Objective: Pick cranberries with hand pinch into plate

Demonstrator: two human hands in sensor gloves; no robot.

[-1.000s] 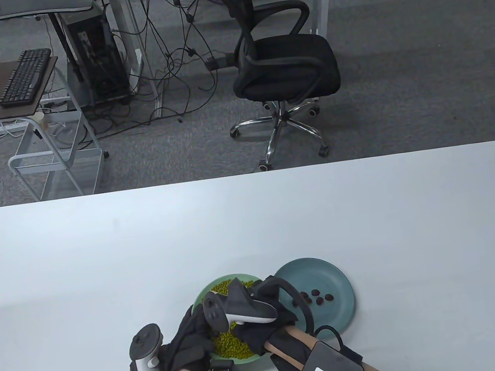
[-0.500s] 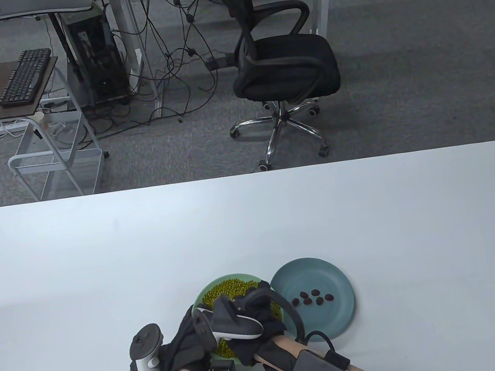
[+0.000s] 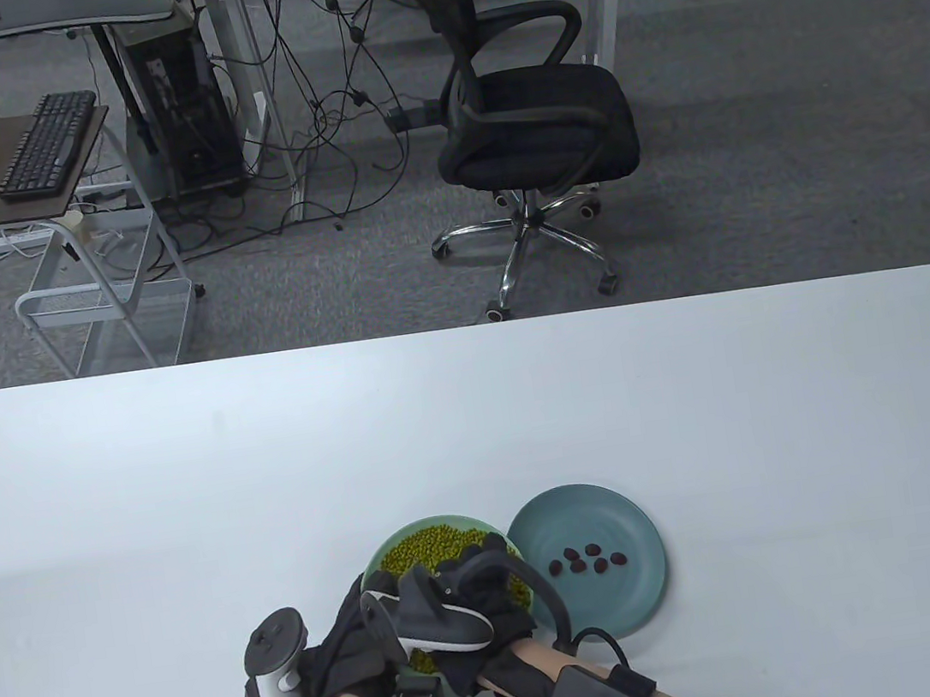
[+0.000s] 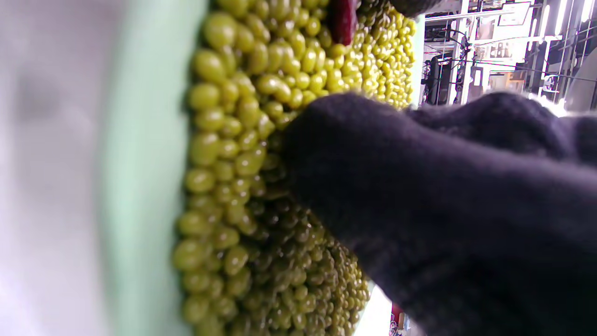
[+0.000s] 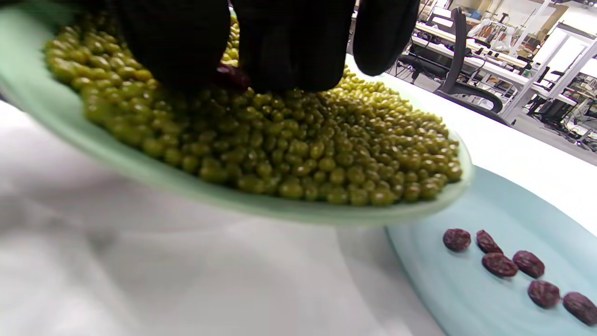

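Pinching down with my right hand (image 5: 261,51), fingertips (image 5: 298,70) closing on a dark red dried cranberry (image 5: 232,74) half-buried among the small green beans (image 5: 298,144) in the pale green dish (image 3: 374,562). My left hand (image 3: 346,642) rests at the dish's near rim; I cannot tell whether it grips. Best to lift straight up, shedding beans, then cross to the teal round plate (image 3: 639,601) just right of my hand, where six cranberries (image 5: 513,263) already lie.

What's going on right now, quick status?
Right hand pinching a cranberry in the bean bowl. Left hand gripping bowl's edge. Six cranberries on the plate. Nothing in the way.
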